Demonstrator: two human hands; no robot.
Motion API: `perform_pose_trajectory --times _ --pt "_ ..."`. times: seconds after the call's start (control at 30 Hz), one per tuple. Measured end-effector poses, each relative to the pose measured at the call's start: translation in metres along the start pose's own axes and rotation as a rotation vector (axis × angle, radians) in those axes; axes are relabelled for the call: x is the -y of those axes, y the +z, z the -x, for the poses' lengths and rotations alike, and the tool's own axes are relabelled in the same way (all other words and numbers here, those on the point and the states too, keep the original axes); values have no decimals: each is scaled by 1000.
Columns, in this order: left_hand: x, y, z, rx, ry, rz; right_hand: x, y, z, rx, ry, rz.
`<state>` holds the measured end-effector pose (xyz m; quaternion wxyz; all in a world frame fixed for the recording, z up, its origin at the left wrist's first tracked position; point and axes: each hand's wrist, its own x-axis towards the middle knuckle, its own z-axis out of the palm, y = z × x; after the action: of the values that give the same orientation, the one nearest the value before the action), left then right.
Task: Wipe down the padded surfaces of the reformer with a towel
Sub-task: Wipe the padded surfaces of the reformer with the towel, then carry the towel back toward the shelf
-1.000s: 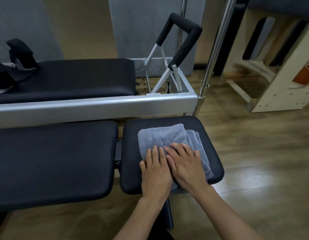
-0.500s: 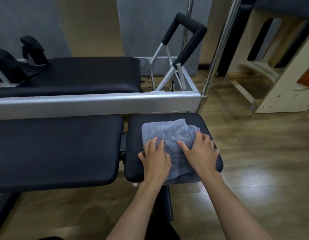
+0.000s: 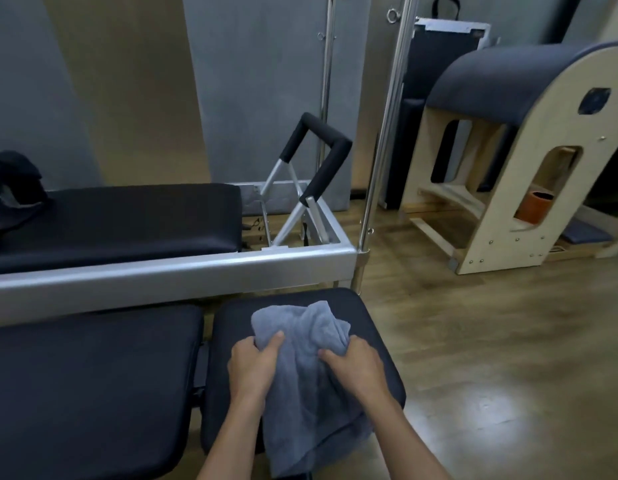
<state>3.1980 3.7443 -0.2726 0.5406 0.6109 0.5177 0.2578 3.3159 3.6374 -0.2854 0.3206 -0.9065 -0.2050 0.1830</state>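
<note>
A grey towel is bunched on a small black padded platform in the near middle of the scene, with its near end hanging over the platform's near edge. The towel is gripped from both sides: the left hand is closed on the towel's left part, thumb laid over the cloth and fingers curled under a fold, and the right hand is closed on its right part, with cloth gathered in the fist. Between the two hands the cloth is drawn up into ridges.

Just left of the platform, across a narrow gap, a larger black pad is seen. Beyond both, a silver metal rail is run from left to right, and behind it the long black carriage pad lies inside the frame. A black-padded foot bar on silver arms is raised at the far right end of the frame, and chrome upright poles stand beside it. A black strap loop rests at the far left of the carriage.

To the far right, on the wooden floor, a wooden barrel apparatus with a dark padded top is placed, an orange cylinder showing through its side opening. No brand, label or writing can be read anywhere.
</note>
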Motion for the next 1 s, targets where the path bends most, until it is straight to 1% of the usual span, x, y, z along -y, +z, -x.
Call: perform_pose_trajectory --times 0.1,0.2,0.37,0.57,0.73,0.87,1.0 --pt "-9 -4 1 -55 234 -135 6 0 3 -42 -30 -171" --pt "-27 -17 -2 -89 370 -103 24 -4 7 -98 -79 -380" --pt "-80 -53 -13 -57 440 55 81 -25 23 -186 -166 -640" --pt "-176 -106 -10 2 478 105 170 -83 58 -340 -224 -687" --pt "-291 -142 26 -10 508 120 247 -177 94 -386 -242 -686" --pt "-406 -149 84 11 549 122 296 -292 130 -425 -263 -709" --pt "-509 -133 161 96 609 170 314 -414 177 -525 -251 -711"
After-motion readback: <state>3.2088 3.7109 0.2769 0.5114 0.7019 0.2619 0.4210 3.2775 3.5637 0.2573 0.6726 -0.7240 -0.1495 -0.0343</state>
